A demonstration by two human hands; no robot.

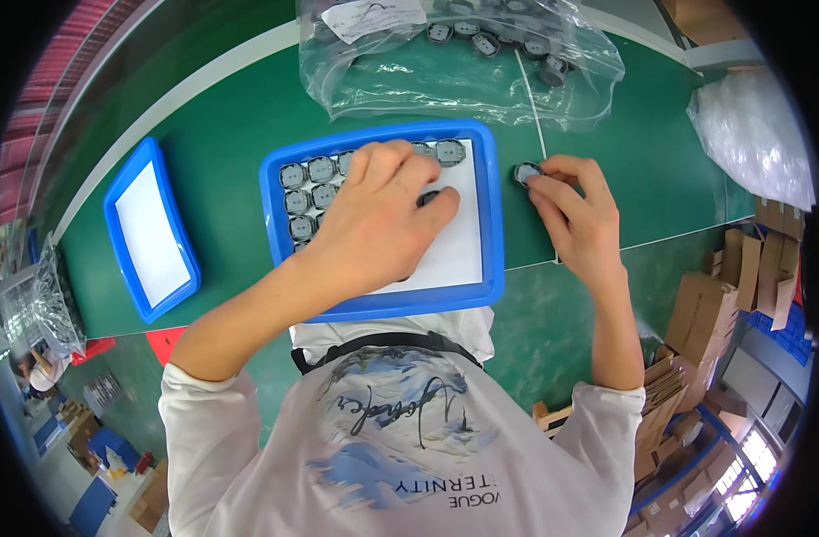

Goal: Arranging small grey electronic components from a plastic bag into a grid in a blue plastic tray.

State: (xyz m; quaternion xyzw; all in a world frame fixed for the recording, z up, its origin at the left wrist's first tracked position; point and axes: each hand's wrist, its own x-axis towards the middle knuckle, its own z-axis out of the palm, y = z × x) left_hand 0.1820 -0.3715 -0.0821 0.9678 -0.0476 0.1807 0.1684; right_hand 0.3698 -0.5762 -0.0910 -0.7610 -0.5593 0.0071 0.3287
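A blue tray [493,215] lined with white paper stands in front of me, with rows of small, roundish grey plastic parts [292,174] along its left and far sides. My left hand [374,215] reaches over the tray. Its thumb and fingers close on a dark-edged grey part [428,198], mostly covered by the fingers, and the hand hides much of the rows. To the right of the tray, my right hand [575,206] pinches another grey part [525,173] just above the green table [221,116].
At the table's far side lies a clear plastic bag [383,85] of similar grey parts with a white label. A second blue tray [192,273] with white paper sits at the left. Bundled clear plastic [751,134] lies at the right, and cardboard boxes [700,315] stand beyond the table.
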